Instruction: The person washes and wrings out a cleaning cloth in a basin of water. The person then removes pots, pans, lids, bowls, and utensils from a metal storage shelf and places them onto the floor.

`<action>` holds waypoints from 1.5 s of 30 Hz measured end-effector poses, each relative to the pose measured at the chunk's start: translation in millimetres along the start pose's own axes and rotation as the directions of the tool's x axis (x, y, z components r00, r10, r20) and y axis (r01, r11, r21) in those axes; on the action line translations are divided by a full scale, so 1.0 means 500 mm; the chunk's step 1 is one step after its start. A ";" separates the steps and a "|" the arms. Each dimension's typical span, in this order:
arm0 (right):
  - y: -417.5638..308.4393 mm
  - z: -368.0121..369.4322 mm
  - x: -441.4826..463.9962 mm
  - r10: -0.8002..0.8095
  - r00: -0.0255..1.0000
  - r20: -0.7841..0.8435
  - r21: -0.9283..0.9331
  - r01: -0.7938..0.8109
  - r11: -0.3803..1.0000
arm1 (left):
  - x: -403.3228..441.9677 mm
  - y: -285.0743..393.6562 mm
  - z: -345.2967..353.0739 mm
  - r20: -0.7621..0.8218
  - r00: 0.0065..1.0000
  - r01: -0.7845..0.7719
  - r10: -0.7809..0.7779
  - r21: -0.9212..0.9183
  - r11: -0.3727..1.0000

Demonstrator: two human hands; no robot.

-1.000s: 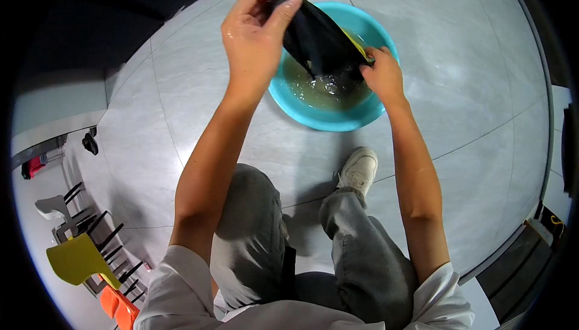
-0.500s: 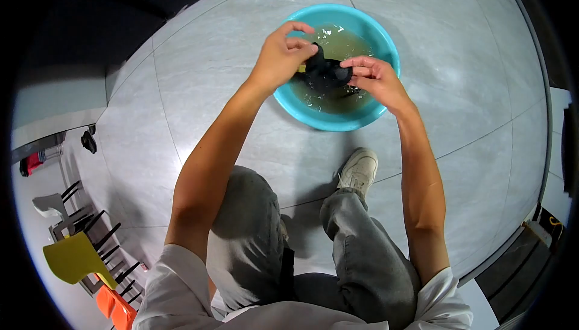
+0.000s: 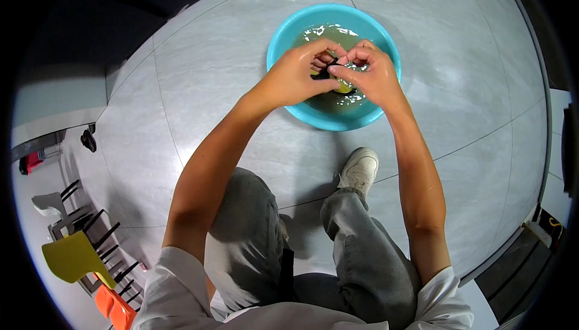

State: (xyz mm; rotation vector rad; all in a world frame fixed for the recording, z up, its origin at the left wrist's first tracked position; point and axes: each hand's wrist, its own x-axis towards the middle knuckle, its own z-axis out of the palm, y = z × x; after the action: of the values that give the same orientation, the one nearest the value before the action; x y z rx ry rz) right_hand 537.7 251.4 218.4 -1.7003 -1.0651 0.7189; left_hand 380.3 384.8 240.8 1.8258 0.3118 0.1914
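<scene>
Over a round turquoise basin (image 3: 283,35) of cloudy water, my two hands are close together on a small black cloth piece (image 3: 323,74). A yellow patch (image 3: 344,87) shows below my fingers; whether it belongs to the same piece I cannot tell. My left hand (image 3: 292,78) has its fingers curled round the cloth from the left, thumb stretched below. From the other side, my right hand (image 3: 377,76) pinches its upper edge between thumb and fingers. Most of the cloth is hidden behind the hands, so its exact kind does not show.
The basin stands on grey floor tiles (image 3: 470,82), just beyond my light shoe (image 3: 359,170). Chairs, one with a yellow-green seat (image 3: 72,257) and one orange (image 3: 114,309), stand at lower left. Dark shoes (image 3: 88,140) lie by the left wall.
My hands have come together over the basin. Earlier they held the black cloth stretched between them; now it is bunched and mostly covered, with more yellow showing.
</scene>
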 end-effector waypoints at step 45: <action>-0.190 -0.120 -0.015 -0.249 0.878 -0.410 -0.121 0.218 0.968 | 0.014 0.036 -0.079 -0.681 0.716 -0.312 0.153 -0.116 0.943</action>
State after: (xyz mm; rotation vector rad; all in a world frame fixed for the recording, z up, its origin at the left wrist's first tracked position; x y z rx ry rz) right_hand 553.7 233.8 328.6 -1.6503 -0.9692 0.1436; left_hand 377.7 418.5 268.7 1.5071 0.5305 1.0419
